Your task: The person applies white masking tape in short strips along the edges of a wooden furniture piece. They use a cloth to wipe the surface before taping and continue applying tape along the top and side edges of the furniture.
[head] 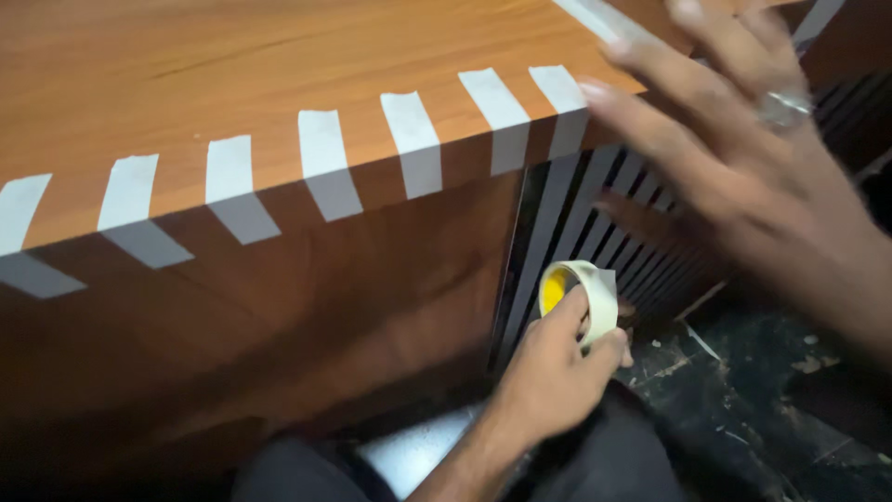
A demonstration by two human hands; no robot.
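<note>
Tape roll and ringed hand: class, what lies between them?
In the head view, between the tape roll in the left hand and the ringed right hand lies only the black-and-white slatted panel behind.

The tabletop (pixel 232 65) is warm orange-brown wood with thin darker grain lines. White tape strips (pixel 325 163) sit in a row along its edge, like stripes. The side below is darker brown. The tape roll (pixel 583 297) is pale cream outside and bright yellow inside. A panel (pixel 595 223) has black and white stripes. The floor (pixel 771 400) is dark with pale specks. A ring (pixel 785 107) is silver.
</note>
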